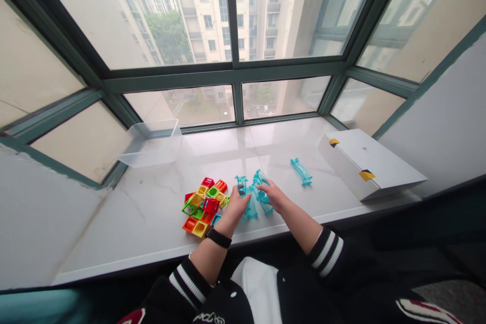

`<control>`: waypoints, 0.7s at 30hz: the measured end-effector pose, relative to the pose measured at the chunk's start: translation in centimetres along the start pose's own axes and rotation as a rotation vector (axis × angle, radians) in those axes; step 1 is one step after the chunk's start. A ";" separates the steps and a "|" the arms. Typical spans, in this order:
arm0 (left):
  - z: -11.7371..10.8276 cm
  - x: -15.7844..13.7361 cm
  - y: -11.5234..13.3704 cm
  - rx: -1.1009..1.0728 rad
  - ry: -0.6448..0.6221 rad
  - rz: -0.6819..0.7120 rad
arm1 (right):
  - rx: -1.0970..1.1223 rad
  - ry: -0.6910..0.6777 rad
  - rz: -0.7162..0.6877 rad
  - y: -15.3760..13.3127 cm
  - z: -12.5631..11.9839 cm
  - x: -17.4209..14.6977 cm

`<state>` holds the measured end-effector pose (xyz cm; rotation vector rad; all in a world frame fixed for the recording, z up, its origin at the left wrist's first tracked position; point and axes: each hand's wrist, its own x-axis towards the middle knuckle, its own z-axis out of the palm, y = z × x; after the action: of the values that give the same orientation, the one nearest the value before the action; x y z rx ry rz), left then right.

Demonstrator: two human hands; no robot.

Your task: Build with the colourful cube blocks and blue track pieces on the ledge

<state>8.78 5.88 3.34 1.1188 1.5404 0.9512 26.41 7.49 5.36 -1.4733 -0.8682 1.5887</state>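
My left hand is closed on a clear blue plastic track piece, its thumb pointing right. Facing it, my right hand grips another clear blue track piece, which looks curved. More of the same blue pieces lie on the sill just under and between both hands; how they touch one another is hard to make out. Left of my left hand is a pile of coloured plastic blocks in red, yellow, green, orange and blue. One separate blue track piece lies to the right.
The white marble-look sill ends at a front edge close to my body. A clear plastic bin stands at the back left by the window. At the right is a white box with yellow-black tabs. Green window frames enclose the sill.
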 end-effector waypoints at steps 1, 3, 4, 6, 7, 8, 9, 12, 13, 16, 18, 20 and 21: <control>-0.2 -0.1 0.1 0.031 0.001 0.023 | -0.023 0.014 -0.026 0.2 -0.4 0.2; -0.5 -0.4 0.4 0.098 0.008 0.081 | -0.101 0.053 -0.077 0.7 -0.9 0.6; -0.6 -0.6 0.5 0.132 0.012 0.111 | -0.164 0.080 -0.099 1.0 -1.1 0.8; -0.7 -0.9 0.8 0.214 0.016 0.157 | -0.300 0.136 -0.136 1.4 -1.3 1.2; -0.6 -1.1 1.0 0.268 0.010 0.178 | -0.355 0.160 -0.151 1.6 -1.3 1.3; -0.4 -1.2 1.0 0.331 0.003 0.200 | -0.395 0.177 -0.162 1.7 -1.4 1.5; -0.2 -1.3 1.1 0.400 -0.006 0.221 | -0.421 0.185 -0.170 1.9 -1.4 1.6; 0.7 -1.4 1.0 0.618 -0.045 0.251 | -0.500 0.177 -0.203 2.2 -1.6 2.0; 1.0 -1.4 1.0 0.689 -0.057 0.249 | -0.528 0.172 -0.218 2.3 -1.7 2.1; 1.7 -1.2 0.9 0.856 -0.072 0.261 | -0.611 0.158 -0.268 2.5 -1.8 2.3; 1.8 -1.0 1.0 0.908 -0.064 0.281 | -0.717 0.159 -0.308 2.6 -1.9 2.4; 1.6 -0.9 1.2 0.923 -0.045 0.284 | -0.821 0.169 -0.328 2.6 -2.1 2.5; 1.4 -0.8 1.3 0.921 -0.033 0.279 | -0.847 0.175 -0.324 2.6 -2.2 2.6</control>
<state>10.47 5.51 4.47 2.0118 1.8741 0.3491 28.33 8.54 1.65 -1.8581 -1.6951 0.8485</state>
